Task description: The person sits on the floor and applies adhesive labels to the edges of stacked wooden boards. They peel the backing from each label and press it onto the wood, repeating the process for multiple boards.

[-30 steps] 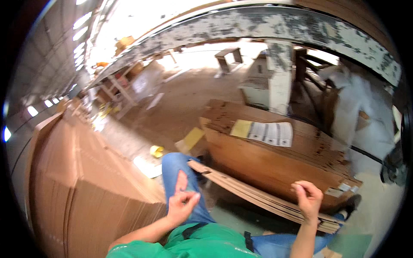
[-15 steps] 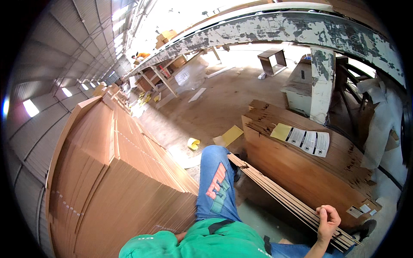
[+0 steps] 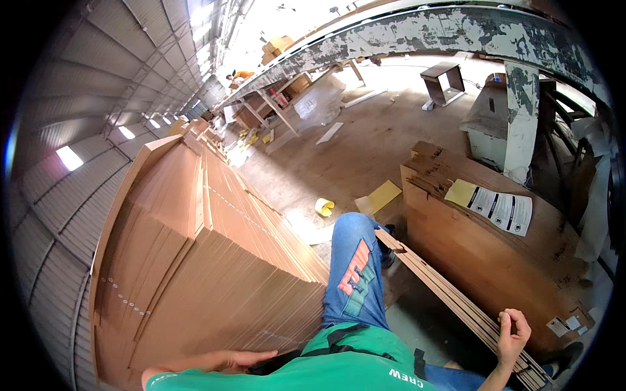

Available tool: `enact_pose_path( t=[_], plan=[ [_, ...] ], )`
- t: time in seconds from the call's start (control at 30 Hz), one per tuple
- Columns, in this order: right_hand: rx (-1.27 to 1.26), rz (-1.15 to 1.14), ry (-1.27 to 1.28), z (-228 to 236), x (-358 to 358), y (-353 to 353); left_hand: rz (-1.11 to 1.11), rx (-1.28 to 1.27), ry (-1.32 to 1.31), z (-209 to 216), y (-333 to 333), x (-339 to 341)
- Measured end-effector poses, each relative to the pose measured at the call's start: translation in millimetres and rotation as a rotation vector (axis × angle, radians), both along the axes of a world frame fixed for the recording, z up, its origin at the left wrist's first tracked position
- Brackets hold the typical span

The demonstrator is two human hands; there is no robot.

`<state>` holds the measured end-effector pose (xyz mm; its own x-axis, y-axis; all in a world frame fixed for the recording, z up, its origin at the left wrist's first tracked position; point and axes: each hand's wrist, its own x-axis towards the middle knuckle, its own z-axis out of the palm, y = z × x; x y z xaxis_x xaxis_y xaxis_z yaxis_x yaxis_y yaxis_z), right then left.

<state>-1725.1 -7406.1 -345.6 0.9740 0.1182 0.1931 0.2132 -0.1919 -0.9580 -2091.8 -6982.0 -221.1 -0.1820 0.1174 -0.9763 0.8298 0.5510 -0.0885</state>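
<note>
My left hand (image 3: 246,359) is at my left side by the waist, its fingers against a black fabric pouch (image 3: 279,362) on a strap; the hand seems closed on it, though some fingers are hidden. My right hand (image 3: 514,333) is raised at the lower right, thumb and fingertips pinched together. Anything between those fingertips is too small to make out. Beneath that hand runs a bundle of long thin wooden strips (image 3: 450,293), beside my bent knee in blue jeans (image 3: 355,260).
A tall stack of brown flat boards (image 3: 195,287) fills my left. To the right, a wooden panel stack (image 3: 469,260) carries a printed sheet (image 3: 495,210). A peeling painted beam (image 3: 417,36) crosses ahead. Yellow scraps (image 3: 324,207) lie on the floor. Far off is another person in orange (image 3: 242,75).
My left hand has come into view at my waist, by the black pouch. The view has shifted, so the surroundings sit further right. My right hand keeps its pinch.
</note>
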Motion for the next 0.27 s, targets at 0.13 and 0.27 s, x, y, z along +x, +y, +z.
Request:
enact_pose_path(
  t=[0.13,0.27],
  plan=[
    [0.027,-0.05,-0.062,-1,-1,7,-0.285,0.047,-0.369,31,3,37],
    [0.08,-0.093,-0.067,-3,0,3,-0.194,-0.006,-0.741,41,-10,104]
  ],
)
